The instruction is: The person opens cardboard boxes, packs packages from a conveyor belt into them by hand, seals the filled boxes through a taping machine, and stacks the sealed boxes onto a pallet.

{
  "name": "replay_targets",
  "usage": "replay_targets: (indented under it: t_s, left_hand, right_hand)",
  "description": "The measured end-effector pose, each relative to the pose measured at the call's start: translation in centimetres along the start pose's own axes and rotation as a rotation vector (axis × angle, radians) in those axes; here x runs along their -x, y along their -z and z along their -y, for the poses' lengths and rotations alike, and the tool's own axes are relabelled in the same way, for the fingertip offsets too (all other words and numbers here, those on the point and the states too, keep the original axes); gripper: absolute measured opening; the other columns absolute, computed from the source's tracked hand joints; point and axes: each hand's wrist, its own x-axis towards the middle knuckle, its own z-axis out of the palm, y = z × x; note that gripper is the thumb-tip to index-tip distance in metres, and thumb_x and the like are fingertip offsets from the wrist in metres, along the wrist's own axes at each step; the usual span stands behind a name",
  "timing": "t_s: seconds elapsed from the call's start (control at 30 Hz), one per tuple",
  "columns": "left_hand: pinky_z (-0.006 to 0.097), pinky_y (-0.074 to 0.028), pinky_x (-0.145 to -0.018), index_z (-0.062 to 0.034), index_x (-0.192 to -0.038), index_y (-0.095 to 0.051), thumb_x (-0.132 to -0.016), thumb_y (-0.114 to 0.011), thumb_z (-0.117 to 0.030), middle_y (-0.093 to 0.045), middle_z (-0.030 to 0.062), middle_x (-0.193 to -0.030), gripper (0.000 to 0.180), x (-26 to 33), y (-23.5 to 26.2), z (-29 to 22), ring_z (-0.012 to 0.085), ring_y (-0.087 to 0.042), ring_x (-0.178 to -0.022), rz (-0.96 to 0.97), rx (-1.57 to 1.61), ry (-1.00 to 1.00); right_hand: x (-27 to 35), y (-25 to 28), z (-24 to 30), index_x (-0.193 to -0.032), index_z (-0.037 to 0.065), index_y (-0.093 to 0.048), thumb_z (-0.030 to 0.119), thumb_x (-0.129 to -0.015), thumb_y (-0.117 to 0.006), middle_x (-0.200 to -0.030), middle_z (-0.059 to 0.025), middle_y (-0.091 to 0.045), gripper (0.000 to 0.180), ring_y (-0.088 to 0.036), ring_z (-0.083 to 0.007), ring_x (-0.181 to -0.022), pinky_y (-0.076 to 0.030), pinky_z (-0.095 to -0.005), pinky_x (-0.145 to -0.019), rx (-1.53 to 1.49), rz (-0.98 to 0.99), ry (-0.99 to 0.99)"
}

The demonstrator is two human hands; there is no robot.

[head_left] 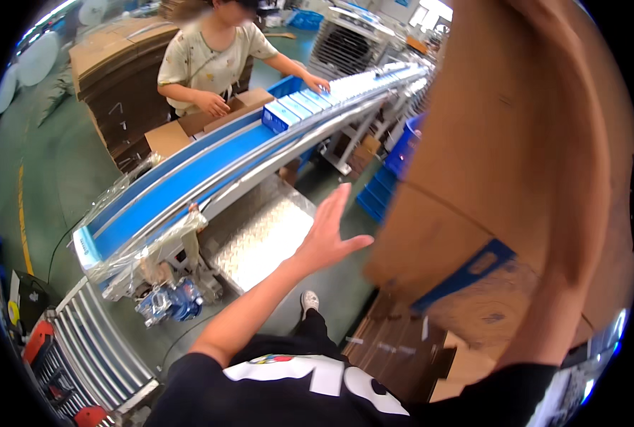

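My left hand [327,231] is stretched out in front of me, fingers together and thumb apart, with nothing in it. It is near the lower left edge of a large brown cardboard carton [466,171], apart from it. The carton rises tall on my right and carries a blue printed band at its lower part. My right arm reaches up along the carton to the top of the picture. Only part of my right hand [537,6] shows there, against the cardboard; its fingers are cut off by the edge.
A blue conveyor belt [181,178] runs diagonally ahead, with several blue-and-white boxes [295,107] on it. A co-worker [206,64] stands behind it, by an open carton [171,139]. A roller conveyor [100,341] lies lower left. Flat cardboard [395,349] is stacked by my legs.
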Motion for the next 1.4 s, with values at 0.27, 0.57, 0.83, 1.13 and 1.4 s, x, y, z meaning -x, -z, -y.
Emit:
replay_targets:
  t_s: [0.27, 0.57, 0.83, 1.13, 1.4]
  left_hand:
    - [0.023, -0.043, -0.07, 0.0009, -0.097, -0.058, -0.08, -0.065, -0.041, -0.059, 0.0029, -0.088, 0.045, -5.6, 6.2, 6.4, 0.0087, -0.052, -0.079, -0.516, 0.043, 0.408]
    - [0.033, -0.039, -0.049, -0.0101, -0.062, -0.05, -0.066, -0.068, -0.045, -0.049, 0.0044, -0.055, 0.04, -8.7, -0.6, 4.0, 0.0225, -0.051, -0.052, -0.06, -1.237, 0.273]
    - [0.039, -0.042, -0.058, -0.0081, -0.069, -0.052, -0.08, -0.056, -0.038, -0.053, 0.0074, -0.066, 0.033, -9.4, -3.0, 5.8, 0.0277, -0.053, -0.066, 0.116, -1.213, 0.472]
    - [0.036, -0.042, -0.077, -0.0047, -0.096, -0.06, -0.09, -0.042, -0.046, -0.059, 0.0186, -0.086, 0.045, -13.3, 4.2, 9.1, 0.0318, -0.055, -0.084, 0.225, -0.519, 1.106]
    - [0.046, -0.045, -0.07, -0.0062, -0.12, -0.044, -0.093, -0.041, -0.033, -0.061, 0.0236, -0.078, 0.039, -13.2, 5.9, 6.2, 0.0421, -0.058, -0.079, 0.217, -1.16, 0.808]
  right_hand:
    - [-8.9, -15.6, 2.1, -0.084, -0.007, -0.062, 0.044, -0.074, -0.064, -0.079, -0.0207, -0.063, 0.052, -0.062, -0.0274, -0.073, -0.047, -0.0379, -0.067, -0.934, -0.357, 0.005]
    - [25.3, -52.6, 1.1, -0.086, 0.001, -0.056, 0.022, -0.083, -0.062, -0.08, -0.0034, -0.056, 0.022, -0.052, -0.0114, -0.077, -0.043, -0.0262, -0.072, -1.702, 0.15, -0.78]
    - [28.7, -47.6, 10.3, -0.123, 0.013, -0.048, 0.02, -0.076, -0.064, -0.135, -0.0183, -0.035, 0.049, -0.026, -0.0383, -0.128, -0.029, -0.0619, -0.093, -1.108, 0.236, -0.118]
    - [34.2, -45.4, 11.0, -0.1, 0.012, -0.061, -0.003, -0.066, -0.055, -0.116, -0.0075, -0.051, 0.038, -0.035, -0.0333, -0.121, -0.028, -0.0567, -0.097, -1.48, 0.015, -0.23]
    - [30.5, -47.9, 0.5, -0.055, 0.011, -0.05, -0.002, -0.052, -0.058, -0.063, 0.0014, -0.05, 0.015, -0.05, -0.0208, -0.076, -0.04, -0.0429, -0.079, -1.72, 0.249, 0.24]
